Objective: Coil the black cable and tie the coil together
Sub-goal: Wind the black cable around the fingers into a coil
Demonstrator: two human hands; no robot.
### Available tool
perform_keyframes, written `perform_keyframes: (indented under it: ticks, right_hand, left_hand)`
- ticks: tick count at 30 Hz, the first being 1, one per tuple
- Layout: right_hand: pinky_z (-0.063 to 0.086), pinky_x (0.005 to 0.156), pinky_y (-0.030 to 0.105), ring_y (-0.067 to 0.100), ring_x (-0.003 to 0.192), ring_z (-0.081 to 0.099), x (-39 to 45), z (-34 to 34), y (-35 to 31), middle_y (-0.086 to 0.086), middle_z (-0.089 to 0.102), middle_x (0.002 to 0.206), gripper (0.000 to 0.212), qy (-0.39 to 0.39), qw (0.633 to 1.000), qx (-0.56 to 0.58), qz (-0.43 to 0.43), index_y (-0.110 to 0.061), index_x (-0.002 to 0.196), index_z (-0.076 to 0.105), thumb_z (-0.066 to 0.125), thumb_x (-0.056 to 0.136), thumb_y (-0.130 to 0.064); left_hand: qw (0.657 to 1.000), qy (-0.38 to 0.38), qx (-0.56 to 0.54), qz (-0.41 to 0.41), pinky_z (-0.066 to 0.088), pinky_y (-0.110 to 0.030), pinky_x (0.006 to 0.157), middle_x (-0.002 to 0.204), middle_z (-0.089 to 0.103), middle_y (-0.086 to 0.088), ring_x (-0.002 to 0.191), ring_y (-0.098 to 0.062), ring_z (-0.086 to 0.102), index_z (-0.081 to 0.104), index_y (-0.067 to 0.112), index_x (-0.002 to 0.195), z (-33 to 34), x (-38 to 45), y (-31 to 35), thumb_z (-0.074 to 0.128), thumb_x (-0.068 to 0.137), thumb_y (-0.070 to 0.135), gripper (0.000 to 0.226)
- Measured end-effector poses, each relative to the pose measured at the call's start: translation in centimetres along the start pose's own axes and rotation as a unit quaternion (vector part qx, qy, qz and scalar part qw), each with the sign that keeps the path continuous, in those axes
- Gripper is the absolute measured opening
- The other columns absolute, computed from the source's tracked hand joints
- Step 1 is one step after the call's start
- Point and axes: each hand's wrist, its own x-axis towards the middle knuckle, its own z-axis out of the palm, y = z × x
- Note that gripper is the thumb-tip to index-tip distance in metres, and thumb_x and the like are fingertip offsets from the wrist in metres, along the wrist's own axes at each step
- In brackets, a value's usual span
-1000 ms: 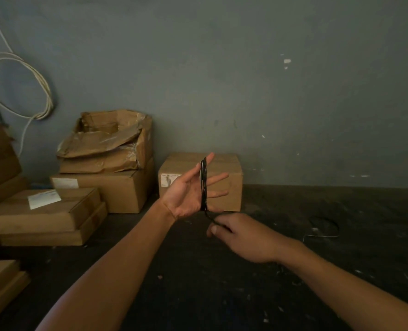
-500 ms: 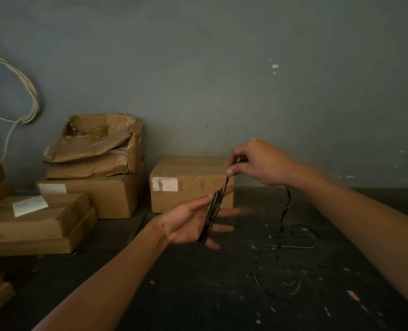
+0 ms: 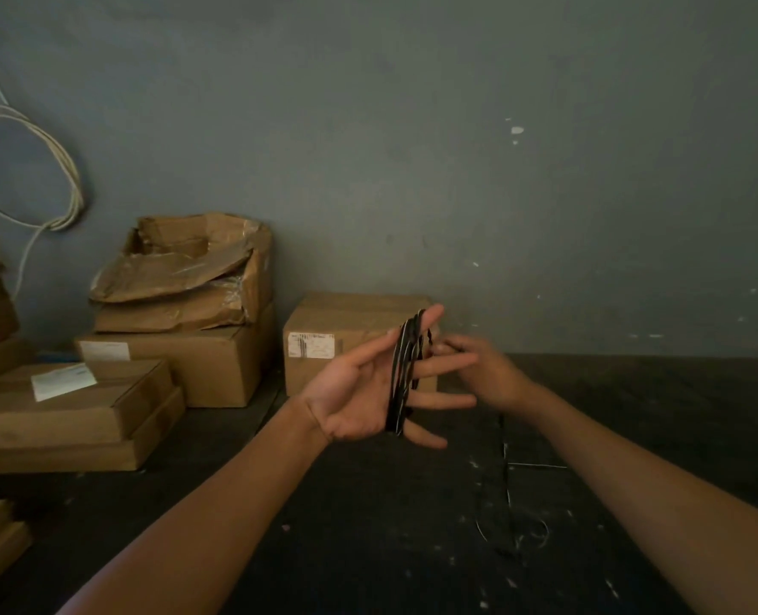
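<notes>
Head view: glossy black cable loops.

My one head camera is looking forward and slightly down from close behind my forearms, facing the grey wall where the dark floor's far edge is ending; boxes are filling its left side.

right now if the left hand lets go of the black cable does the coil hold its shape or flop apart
Likely flops apart: the cable is thin, and its loops look held only by the spread left hand. Nothing ties them yet. The loose tail hangs limp to the floor below the right hand, so it seems light and floppy.
</notes>
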Motion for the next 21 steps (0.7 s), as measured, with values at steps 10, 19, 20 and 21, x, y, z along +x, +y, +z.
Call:
perform_keyframes:
  ticks: [10,19,20,21]
  right_hand:
    - [0.036,0.043,0.017,0.0,0.044,0.041,-4.5,9.9,1.3,-0.011,0.046,0.055,0.025,-0.095,0.988,0.052,0.106,-0.035,0.105,0.061,0.036,0.103,-0.035]
    - [0.048,0.059,0.03,0.009,0.06,0.055,-5.2,9.7,-2.7,-0.006,0.059,0.07,0.022,-0.108,0.992,-0.069,0.009,-0.043,0.102,0.058,0.037,0.101,-0.043]
    - [0.051,0.064,0.033,0.013,0.067,0.06,-5.2,9.3,-3.1,-0.002,0.064,0.078,0.021,-0.109,0.99,-0.087,0.003,-0.042,0.1,0.058,0.037,0.101,-0.043]
    - [0.053,0.067,0.036,0.014,0.073,0.064,-5.1,8.9,-3.5,0.002,0.067,0.084,0.021,-0.109,0.989,-0.099,0.002,-0.041,0.097,0.059,0.039,0.101,-0.042]
  left_hand:
    - [0.995,0.073,0.018,0.064,0.031,-0.074,0.096,0.162,0.022,-0.012,0.143,-0.048,0.023,0.03,0.049,0.147,-0.8,0.6,3.4,0.03,0.1,0.047,0.047]
    - [0.978,0.185,0.032,0.09,0.016,-0.08,0.103,0.156,0.036,-0.009,0.138,-0.046,0.035,0.038,0.051,0.143,-3.3,-0.3,2.5,0.032,0.099,0.049,0.044]
    - [0.977,0.193,0.038,0.084,0.016,-0.08,0.103,0.155,0.038,-0.008,0.139,-0.046,0.034,0.039,0.052,0.142,-3.4,-0.3,2.4,0.032,0.099,0.05,0.044]
    - [0.976,0.199,0.046,0.077,0.016,-0.079,0.104,0.155,0.039,-0.007,0.139,-0.045,0.034,0.04,0.052,0.141,-3.5,-0.4,2.3,0.032,0.098,0.05,0.043]
